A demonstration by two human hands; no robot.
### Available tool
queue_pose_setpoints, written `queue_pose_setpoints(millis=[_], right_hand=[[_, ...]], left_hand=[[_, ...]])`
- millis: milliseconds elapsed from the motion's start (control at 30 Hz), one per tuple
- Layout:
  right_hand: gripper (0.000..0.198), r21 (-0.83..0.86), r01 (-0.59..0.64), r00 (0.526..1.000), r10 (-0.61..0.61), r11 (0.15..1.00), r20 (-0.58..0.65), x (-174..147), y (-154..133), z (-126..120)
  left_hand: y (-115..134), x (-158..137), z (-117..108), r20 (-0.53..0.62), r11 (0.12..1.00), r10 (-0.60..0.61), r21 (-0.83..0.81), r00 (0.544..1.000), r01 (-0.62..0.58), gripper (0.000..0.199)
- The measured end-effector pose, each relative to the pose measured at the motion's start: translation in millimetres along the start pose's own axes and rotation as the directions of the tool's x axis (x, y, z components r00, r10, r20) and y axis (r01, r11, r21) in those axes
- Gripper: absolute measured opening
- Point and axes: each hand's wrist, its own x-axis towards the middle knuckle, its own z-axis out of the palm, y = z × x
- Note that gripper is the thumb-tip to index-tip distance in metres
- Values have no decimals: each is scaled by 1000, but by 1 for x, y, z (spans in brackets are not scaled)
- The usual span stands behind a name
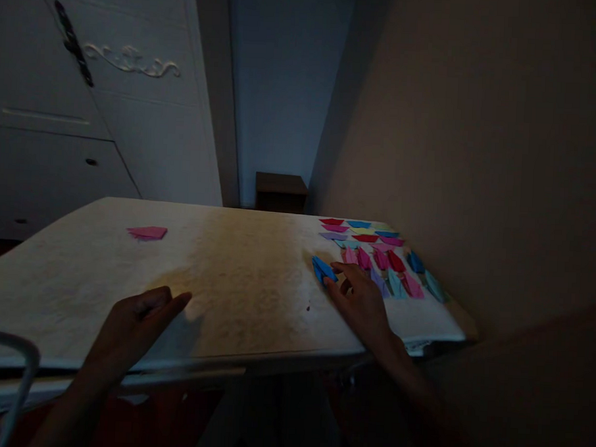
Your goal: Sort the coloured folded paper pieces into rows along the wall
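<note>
My right hand [358, 298] pinches a blue folded paper piece [321, 269], shaped like a small boat, between thumb and fingers at the right half of the table [256, 274]. Just beyond and beside that hand lie rows of similar folded paper pieces [364, 258] in red, pink, purple, yellow, teal and blue. My left hand [138, 319] hovers over the near left part of the table, fingers curled in and thumb stretched out, and no object shows in it. Farther back on the left rests a pink folded paper [148, 233], apart from both hands.
A brown wall [469, 158] runs along the table's right side. White cabinets [134, 124] stand behind on the left, and a small brown box-like stand [281, 183] is beyond the far edge. A pale curved tube [25, 353] juts in at the lower left. The room is dim.
</note>
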Motion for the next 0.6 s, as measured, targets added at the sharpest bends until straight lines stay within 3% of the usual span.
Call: queue_pose_setpoints(millis=[167, 367, 500, 600], right_hand=[[37, -252, -199, 980, 185, 947, -79, -26, 11, -17], [40, -442, -324, 941, 334, 836, -59, -35, 10, -14], [47, -411, -328, 945, 300, 850, -134, -40, 14, -9], [39, -379, -270, 962, 234, 885, -140, -45, 18, -6]], left_hand=[[-3, 3, 1, 16, 992, -86, 93, 996, 84, 56], [19, -9, 4, -58, 988, -130, 74, 990, 134, 50], [29, -14, 4, -73, 985, -141, 85, 987, 147, 49], [31, -14, 4, -71, 987, -126, 93, 990, 132, 49]])
